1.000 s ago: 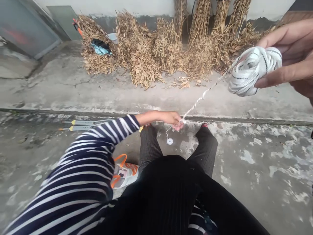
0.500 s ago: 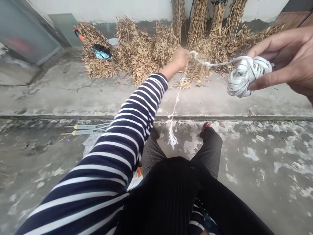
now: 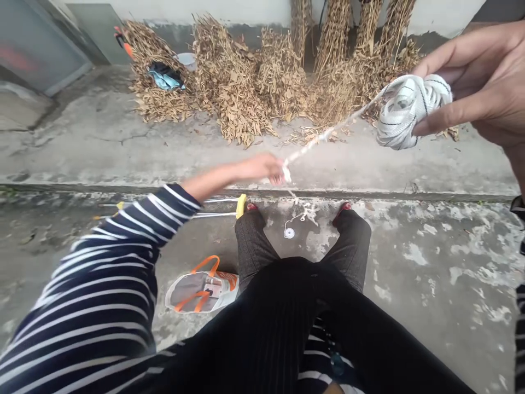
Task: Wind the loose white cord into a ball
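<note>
A wound bundle of flat white strap (image 3: pixel 400 112) with a thin dark line is pinched between the thumb and fingers of my right hand (image 3: pixel 484 82), at the upper right. From it a loose white cord (image 3: pixel 320 137) slants down and left to my left hand (image 3: pixel 266 167). The fingers of that hand are closed around the cord, though motion blurs them. Below, the cord's tail falls in a small tangle (image 3: pixel 308 212) between my feet, beside a small round white disc (image 3: pixel 289 233).
Dried plant bundles (image 3: pixel 241 82) lean along the wall at the back. A low step edge (image 3: pixel 430 196) crosses in front of my feet. To the left lie long tools with yellow ends (image 3: pixel 241 206) and a bag with orange handles (image 3: pixel 192 293).
My left hand has come down and toward the left with the cord. The cord's tail, hanging before, now lies lower in a tangle. My right hand keeps holding the bundle, slightly higher.
</note>
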Tool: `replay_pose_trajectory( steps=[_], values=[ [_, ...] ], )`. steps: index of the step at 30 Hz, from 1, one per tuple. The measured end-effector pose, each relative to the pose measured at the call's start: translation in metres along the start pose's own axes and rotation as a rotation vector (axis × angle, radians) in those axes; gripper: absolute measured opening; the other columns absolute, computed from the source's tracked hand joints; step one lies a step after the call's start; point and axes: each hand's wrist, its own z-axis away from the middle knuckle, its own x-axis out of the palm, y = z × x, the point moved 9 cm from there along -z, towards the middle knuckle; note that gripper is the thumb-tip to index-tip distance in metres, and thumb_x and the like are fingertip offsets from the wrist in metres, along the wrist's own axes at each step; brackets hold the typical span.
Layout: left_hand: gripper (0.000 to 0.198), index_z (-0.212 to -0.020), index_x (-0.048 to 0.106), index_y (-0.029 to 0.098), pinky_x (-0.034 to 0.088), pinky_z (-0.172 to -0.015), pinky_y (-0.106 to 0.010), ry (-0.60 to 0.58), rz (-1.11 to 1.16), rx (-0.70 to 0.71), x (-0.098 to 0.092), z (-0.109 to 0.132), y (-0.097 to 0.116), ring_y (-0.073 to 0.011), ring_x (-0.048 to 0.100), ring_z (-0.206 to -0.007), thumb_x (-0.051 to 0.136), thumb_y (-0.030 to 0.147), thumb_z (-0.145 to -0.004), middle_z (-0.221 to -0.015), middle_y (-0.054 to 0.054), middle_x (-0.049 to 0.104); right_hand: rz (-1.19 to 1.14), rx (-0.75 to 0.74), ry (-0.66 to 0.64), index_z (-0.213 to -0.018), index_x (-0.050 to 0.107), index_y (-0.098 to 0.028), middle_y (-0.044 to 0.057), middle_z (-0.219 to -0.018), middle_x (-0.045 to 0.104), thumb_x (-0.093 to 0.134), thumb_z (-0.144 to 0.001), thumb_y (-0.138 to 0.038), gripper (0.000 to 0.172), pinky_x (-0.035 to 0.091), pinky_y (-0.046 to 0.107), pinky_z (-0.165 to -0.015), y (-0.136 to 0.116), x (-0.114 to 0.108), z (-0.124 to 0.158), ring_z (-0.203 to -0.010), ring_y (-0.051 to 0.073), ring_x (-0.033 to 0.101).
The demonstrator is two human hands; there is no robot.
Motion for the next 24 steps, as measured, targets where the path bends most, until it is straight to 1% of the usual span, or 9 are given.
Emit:
replay_pose_trajectory(
  steps=[2,4,7,11,12,16,18,21,24],
  values=[
    [0.016,-0.096,0.075,0.016,0.06,-0.089,-0.036,0.361,-0.081,0.004,-0.094,0.0,0.025,-0.0134,0.071,-0.084,0.062,0.024,-0.099,-0.089,0.0,0.076,-0.012,0.029,-0.046,-0.09,0.082,-0.02,0.003,-0.09,0.074,0.1,-0.049,-0.028,0.045,0.06,0.019,-0.062,-0.004,0.01,-0.001,-0.075,0.014,0.072],
    [0.02,-0.104,0.073,0.015,0.057,-0.096,-0.037,0.591,-0.085,0.037,-0.158,-0.015,0.058,-0.0154,0.072,-0.097,0.056,0.026,-0.102,-0.093,0.001,0.072,-0.037,0.077,-0.077,-0.089,0.081,-0.021,0.0,-0.086,0.074,0.099,-0.048,-0.022,0.044,0.059,0.019,-0.061,-0.001,0.013,-0.002,-0.07,0.012,0.07],
    [0.03,-0.123,0.07,0.025,0.054,-0.098,-0.036,0.721,-0.091,0.188,-0.181,-0.066,0.118,-0.0168,0.068,-0.111,0.049,0.031,-0.103,-0.109,0.004,0.073,-0.016,0.056,-0.057,-0.092,0.081,-0.021,0.002,-0.089,0.074,0.099,-0.05,-0.021,0.045,0.06,0.023,-0.06,0.002,0.003,-0.002,-0.069,0.014,0.071],
    [0.034,-0.126,0.074,0.039,0.052,-0.092,-0.036,0.353,-0.06,0.371,-0.074,-0.149,0.169,-0.0234,0.058,-0.116,0.056,0.052,-0.1,-0.098,-0.003,0.075,0.096,0.007,-0.033,-0.102,0.08,-0.02,0.006,-0.099,0.073,0.097,-0.062,-0.025,0.043,0.064,0.032,-0.068,0.004,-0.014,0.005,-0.079,0.019,0.073],
    [0.035,-0.122,0.076,0.029,0.054,-0.088,-0.035,0.285,0.004,0.404,-0.04,-0.156,0.169,-0.0211,0.061,-0.106,0.052,0.047,-0.103,-0.098,-0.005,0.074,0.111,0.022,-0.042,-0.103,0.08,-0.019,0.007,-0.099,0.073,0.097,-0.064,-0.025,0.043,0.064,0.034,-0.07,0.004,-0.015,0.007,-0.081,0.02,0.073],
    [0.028,-0.112,0.073,0.008,0.055,-0.081,-0.031,-0.175,0.075,0.403,0.1,-0.123,0.114,-0.0161,0.069,-0.089,0.054,0.026,-0.102,-0.096,-0.009,0.073,0.094,0.156,0.02,-0.099,0.078,-0.017,0.007,-0.092,0.072,0.1,-0.057,-0.026,0.048,0.061,0.034,-0.07,0.009,-0.019,0.014,-0.075,0.017,0.071],
    [0.025,-0.108,0.074,0.011,0.055,-0.079,-0.03,-0.409,0.084,0.358,0.141,-0.083,0.062,-0.0162,0.071,-0.083,0.06,0.027,-0.097,-0.093,-0.008,0.076,0.04,0.25,0.039,-0.095,0.077,-0.017,0.003,-0.082,0.07,0.101,-0.051,-0.022,0.049,0.06,0.031,-0.067,0.013,-0.015,0.014,-0.072,0.015,0.07],
    [0.019,-0.1,0.074,0.013,0.055,-0.08,-0.029,-0.417,0.126,0.121,0.136,-0.047,-0.03,-0.0187,0.074,-0.082,0.07,0.024,-0.085,-0.087,-0.006,0.079,-0.004,0.364,-0.056,-0.092,0.076,-0.015,0.002,-0.075,0.069,0.097,-0.048,-0.015,0.049,0.056,0.023,-0.063,0.022,0.003,0.011,-0.072,0.014,0.071],
    [0.012,-0.087,0.071,0.013,0.054,-0.078,-0.027,-0.199,0.2,-0.12,0.085,-0.043,-0.101,-0.0181,0.074,-0.078,0.073,0.015,-0.075,-0.077,-0.005,0.077,-0.016,0.451,-0.226,-0.097,0.074,-0.01,0.007,-0.086,0.074,0.093,-0.046,-0.012,0.054,0.056,0.02,-0.061,0.035,0.028,0.01,-0.074,0.015,0.072]
  ],
)
